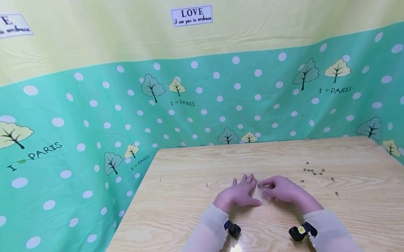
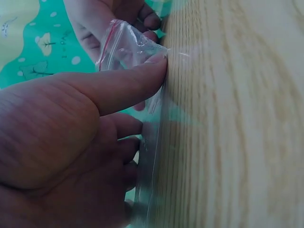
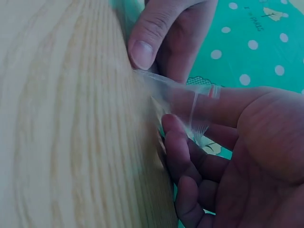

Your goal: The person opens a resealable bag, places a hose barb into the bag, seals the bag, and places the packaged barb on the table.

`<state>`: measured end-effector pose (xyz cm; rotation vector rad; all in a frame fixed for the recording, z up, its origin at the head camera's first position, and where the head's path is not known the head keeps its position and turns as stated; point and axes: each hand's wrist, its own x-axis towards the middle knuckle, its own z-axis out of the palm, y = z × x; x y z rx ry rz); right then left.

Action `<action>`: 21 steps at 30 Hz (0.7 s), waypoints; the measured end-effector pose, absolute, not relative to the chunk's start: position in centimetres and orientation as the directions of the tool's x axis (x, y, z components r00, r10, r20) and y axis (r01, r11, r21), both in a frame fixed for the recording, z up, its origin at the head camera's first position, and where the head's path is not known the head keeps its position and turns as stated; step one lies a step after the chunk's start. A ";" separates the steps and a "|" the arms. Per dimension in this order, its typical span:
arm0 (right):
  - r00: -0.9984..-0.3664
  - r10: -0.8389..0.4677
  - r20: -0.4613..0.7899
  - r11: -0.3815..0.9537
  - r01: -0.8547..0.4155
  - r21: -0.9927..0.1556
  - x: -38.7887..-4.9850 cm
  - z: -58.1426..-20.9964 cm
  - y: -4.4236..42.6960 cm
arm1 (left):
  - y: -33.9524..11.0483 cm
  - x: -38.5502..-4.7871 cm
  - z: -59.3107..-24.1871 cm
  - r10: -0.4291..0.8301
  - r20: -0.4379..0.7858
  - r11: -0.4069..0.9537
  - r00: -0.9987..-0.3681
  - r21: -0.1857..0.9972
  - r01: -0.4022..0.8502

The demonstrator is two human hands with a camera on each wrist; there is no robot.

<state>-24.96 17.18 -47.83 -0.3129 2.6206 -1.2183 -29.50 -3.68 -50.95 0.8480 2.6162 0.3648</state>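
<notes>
Behind the wood-grain counter [image 1: 152, 218] hangs a cloth [image 1: 185, 128], yellow above, dotted green with printed trees [image 1: 152, 86] below; small dark pieces [image 1: 312, 171] lie scattered toward the counter's right.

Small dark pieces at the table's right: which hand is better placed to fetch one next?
Probably the right hand: the small dark pieces lie on its side, while the left hand is farther, across the clear bag.

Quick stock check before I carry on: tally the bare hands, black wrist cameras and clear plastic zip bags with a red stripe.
Bare hands: 2
Black wrist cameras: 2
Clear plastic zip bag with a red stripe: 1
Total: 5
</notes>
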 end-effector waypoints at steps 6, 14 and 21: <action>-0.956 -0.282 -0.087 0.669 -0.130 -0.732 -24.9 -48.2 16.8 | -3.8 -30.0 -52.1 0.606 -0.271 0.788 -0.748 0.329 0.520; -0.962 -0.262 -0.078 0.674 -0.124 -0.728 -24.7 -48.1 16.3 | -4.0 -29.8 -52.4 0.611 -0.266 0.784 -0.746 0.336 0.522; -0.965 -0.238 -0.109 0.679 -0.085 -0.729 -24.9 -47.6 16.0 | -4.0 -30.0 -51.7 0.620 -0.270 0.776 -0.737 0.346 0.527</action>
